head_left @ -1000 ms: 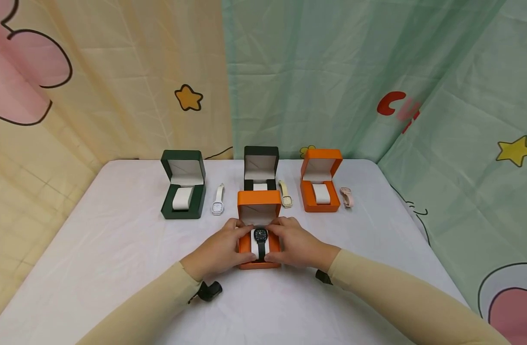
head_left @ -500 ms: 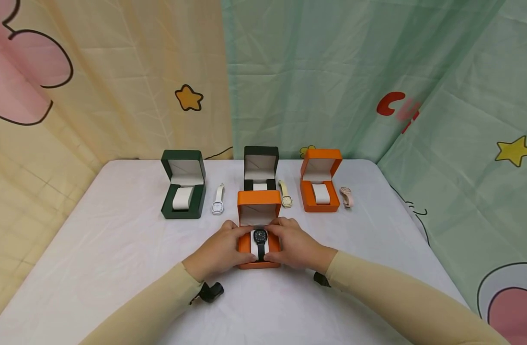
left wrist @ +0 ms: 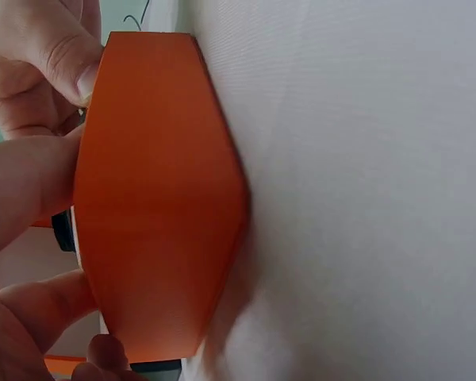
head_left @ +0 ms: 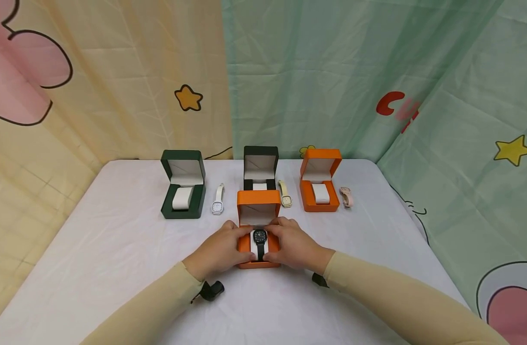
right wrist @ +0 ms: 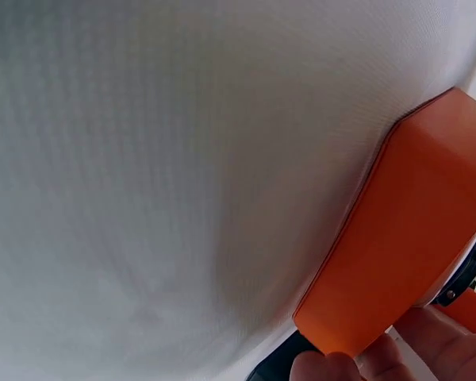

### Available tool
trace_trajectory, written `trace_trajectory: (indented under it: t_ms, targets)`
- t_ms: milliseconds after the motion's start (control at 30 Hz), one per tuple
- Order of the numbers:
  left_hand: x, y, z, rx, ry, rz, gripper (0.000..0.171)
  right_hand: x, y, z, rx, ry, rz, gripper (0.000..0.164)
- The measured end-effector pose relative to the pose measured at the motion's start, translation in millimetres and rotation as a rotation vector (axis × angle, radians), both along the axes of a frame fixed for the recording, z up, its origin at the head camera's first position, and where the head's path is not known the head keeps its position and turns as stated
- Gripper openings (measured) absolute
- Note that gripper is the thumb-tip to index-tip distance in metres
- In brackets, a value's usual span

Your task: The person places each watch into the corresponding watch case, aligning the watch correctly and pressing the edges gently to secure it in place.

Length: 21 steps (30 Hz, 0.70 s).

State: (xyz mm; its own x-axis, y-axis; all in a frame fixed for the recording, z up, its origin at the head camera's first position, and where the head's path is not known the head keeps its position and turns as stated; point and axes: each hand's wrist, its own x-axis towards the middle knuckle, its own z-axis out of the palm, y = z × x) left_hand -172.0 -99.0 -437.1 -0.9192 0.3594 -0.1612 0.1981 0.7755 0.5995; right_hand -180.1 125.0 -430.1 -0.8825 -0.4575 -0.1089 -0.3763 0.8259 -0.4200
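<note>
In the head view, an orange watch box (head_left: 258, 197) stands near the middle of the table with its lid up. A black wristwatch (head_left: 260, 237) is wrapped round the white cushion (head_left: 254, 243) seated in it. My left hand (head_left: 217, 250) holds the cushion from the left, thumb at the near end and fingers at the far end. From the right, my right hand (head_left: 297, 246) holds it the same way. Both wrist views show the box's orange side wall (left wrist: 159, 190), which hides most of the cushion; fingertips (right wrist: 325, 367) of the right hand lie at the box's rim.
Behind stand a green box (head_left: 200, 207), a dark box (head_left: 261, 151) partly hidden by the front lid, and another orange box (head_left: 322, 208), all with lids up. A white watch (head_left: 218, 203), a cream watch (head_left: 286, 197) and a pink watch (head_left: 347, 197) lie beside them.
The right wrist and forearm have shifted very slightly left. Both hands keep their places at the cushion, and the boxes and watches have not moved.
</note>
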Motion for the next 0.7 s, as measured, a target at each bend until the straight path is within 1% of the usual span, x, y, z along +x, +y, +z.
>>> trace_trajectory:
  t_ms: [200,367,500,600,700]
  targets:
    - [1.1,1.4,-2.9,-0.001,-0.016,0.023,0.072,1.9,0.4,-1.1,-0.006,0.009,-0.009,0.07]
    - [0.5,0.5,-2.7,-0.016,-0.009,0.017,0.076,2.4,1.9,-0.6,0.018,0.012,0.004,0.072]
    - [-0.2,-4.2,-2.0,-0.013,0.0,0.015,0.08,3.4,5.7,4.1,0.023,0.006,0.01,0.074]
    - [-1.4,-11.9,-0.2,0.013,0.0,0.036,0.073,4.4,10.1,11.3,0.003,-0.006,-0.006,0.071]
    - [-4.5,-22.0,3.6,0.063,0.002,0.061,0.058,4.5,16.4,19.8,-0.037,-0.001,-0.027,0.061]
